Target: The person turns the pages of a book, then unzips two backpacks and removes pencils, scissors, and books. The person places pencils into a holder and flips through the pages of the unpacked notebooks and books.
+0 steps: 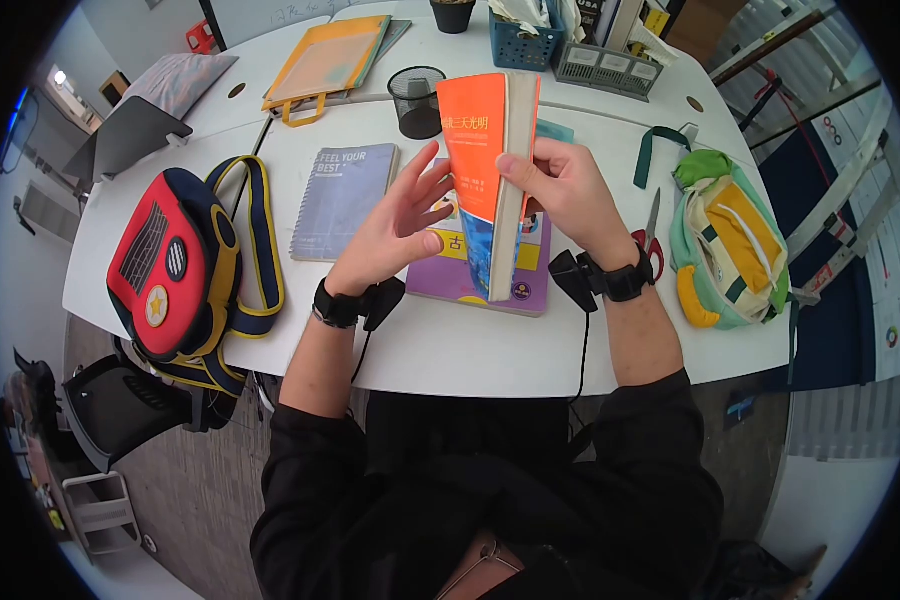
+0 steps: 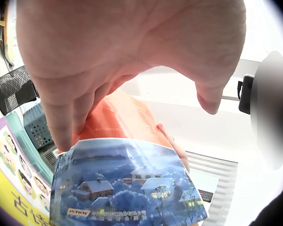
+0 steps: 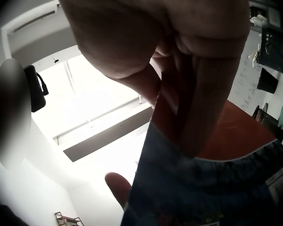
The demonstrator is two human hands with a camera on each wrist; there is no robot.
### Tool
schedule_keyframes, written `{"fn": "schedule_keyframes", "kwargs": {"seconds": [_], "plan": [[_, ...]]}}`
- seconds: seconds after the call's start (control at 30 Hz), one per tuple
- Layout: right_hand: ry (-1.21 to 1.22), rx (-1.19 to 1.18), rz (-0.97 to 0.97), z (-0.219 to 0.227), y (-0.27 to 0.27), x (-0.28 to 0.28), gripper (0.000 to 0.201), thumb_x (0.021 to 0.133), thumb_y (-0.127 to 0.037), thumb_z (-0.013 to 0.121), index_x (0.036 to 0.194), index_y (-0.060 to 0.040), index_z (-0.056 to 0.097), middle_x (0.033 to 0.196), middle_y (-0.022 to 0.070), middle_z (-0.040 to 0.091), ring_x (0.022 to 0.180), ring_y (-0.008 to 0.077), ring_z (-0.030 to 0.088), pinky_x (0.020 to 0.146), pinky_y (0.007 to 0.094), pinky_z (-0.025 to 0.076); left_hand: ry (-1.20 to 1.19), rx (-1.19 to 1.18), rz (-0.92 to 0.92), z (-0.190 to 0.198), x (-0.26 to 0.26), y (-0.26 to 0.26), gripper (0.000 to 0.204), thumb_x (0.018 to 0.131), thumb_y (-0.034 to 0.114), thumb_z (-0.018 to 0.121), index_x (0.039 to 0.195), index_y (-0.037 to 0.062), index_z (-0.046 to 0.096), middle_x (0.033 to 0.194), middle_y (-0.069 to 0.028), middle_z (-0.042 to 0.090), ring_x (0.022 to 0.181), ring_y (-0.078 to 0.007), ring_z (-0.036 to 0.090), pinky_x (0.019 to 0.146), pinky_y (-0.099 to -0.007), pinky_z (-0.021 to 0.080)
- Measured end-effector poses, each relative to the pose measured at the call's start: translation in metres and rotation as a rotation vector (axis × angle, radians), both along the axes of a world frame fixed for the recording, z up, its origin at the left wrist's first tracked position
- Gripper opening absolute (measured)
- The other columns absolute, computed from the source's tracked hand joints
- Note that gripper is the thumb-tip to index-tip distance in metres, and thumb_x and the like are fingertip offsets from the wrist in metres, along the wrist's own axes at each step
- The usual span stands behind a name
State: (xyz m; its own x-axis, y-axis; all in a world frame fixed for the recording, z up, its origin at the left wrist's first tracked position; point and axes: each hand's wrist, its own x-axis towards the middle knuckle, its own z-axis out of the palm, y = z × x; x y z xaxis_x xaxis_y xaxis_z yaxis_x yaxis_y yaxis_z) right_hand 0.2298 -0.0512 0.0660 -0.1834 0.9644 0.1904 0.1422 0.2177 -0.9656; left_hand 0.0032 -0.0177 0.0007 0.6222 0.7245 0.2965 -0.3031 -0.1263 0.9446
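Observation:
An orange and blue paperback book [image 1: 478,150] stands upright above the table, its page edges turned toward the right. My right hand [image 1: 570,190] grips it by the upper right side, thumb across the page edge and fingers behind the back cover. To the left of the book is my left hand [image 1: 390,235], fingers spread and thumb apart, with its fingertips close at the cover. In the left wrist view the cover's blue lower part [image 2: 132,183] shows snowy houses. Beneath lies a purple and yellow book [image 1: 430,275], partly hidden by the held one.
A grey-blue spiral notebook [image 1: 345,200] and a black mesh pen cup [image 1: 417,105] are left of and behind the book. A red backpack [image 1: 175,265] sits at the left; scissors [image 1: 653,235] and a green pouch bag [image 1: 730,250] lie right. Baskets [image 1: 607,70] stand at the back.

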Motion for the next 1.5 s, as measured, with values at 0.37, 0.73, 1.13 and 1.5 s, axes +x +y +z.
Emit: {"fn": "schedule_keyframes", "kwargs": {"seconds": [0.37, 0.73, 1.13, 1.5], "plan": [[-0.029, -0.118, 0.061, 0.010, 0.003, 0.029, 0.030, 0.091, -0.022, 0.064, 0.103, 0.0055, 0.065, 0.088, 0.0112, 0.070, 0.075, 0.0141, 0.068, 0.063, 0.0270, 0.057, 0.216, 0.051, 0.222, 0.006, -0.008, -0.003, 0.063, 0.087, 0.030, 0.071, 0.135, -0.0011, 0.043, 0.126, -0.0105, 0.055, 0.117, -0.0182, 0.050, 0.098, -0.0329, 0.041], [-0.118, -0.145, 0.065, 0.015, 0.004, 0.073, 0.030, 0.092, -0.020, 0.062, 0.108, 0.0053, 0.062, 0.092, 0.0104, 0.070, 0.077, 0.0148, 0.068, 0.065, 0.0280, 0.057, 0.142, 0.213, 0.589, -0.007, -0.007, 0.019, 0.049, 0.092, 0.001, 0.052, 0.138, -0.0025, 0.036, 0.123, -0.0120, 0.057, 0.107, -0.0157, 0.057, 0.092, -0.0287, 0.045], [-0.132, -0.161, 0.144, 0.018, -0.001, 0.071, 0.029, 0.092, -0.018, 0.060, 0.110, 0.0051, 0.061, 0.093, 0.0099, 0.069, 0.077, 0.0146, 0.068, 0.062, 0.0271, 0.057, 0.240, 0.161, 0.701, -0.004, -0.016, 0.026, 0.056, 0.092, -0.003, 0.047, 0.144, -0.0012, 0.026, 0.110, -0.0182, 0.066, 0.095, -0.0183, 0.065, 0.083, -0.0276, 0.050], [-0.143, -0.137, 0.173, 0.020, -0.004, 0.064, 0.028, 0.092, -0.016, 0.061, 0.109, 0.0053, 0.061, 0.093, 0.0088, 0.069, 0.077, 0.0132, 0.067, 0.063, 0.0265, 0.057, 0.223, 0.116, 0.679, -0.007, -0.017, 0.028, 0.055, 0.092, -0.005, 0.044, 0.143, -0.0007, 0.024, 0.115, -0.0192, 0.064, 0.104, -0.0173, 0.063, 0.091, -0.0277, 0.047]]}}
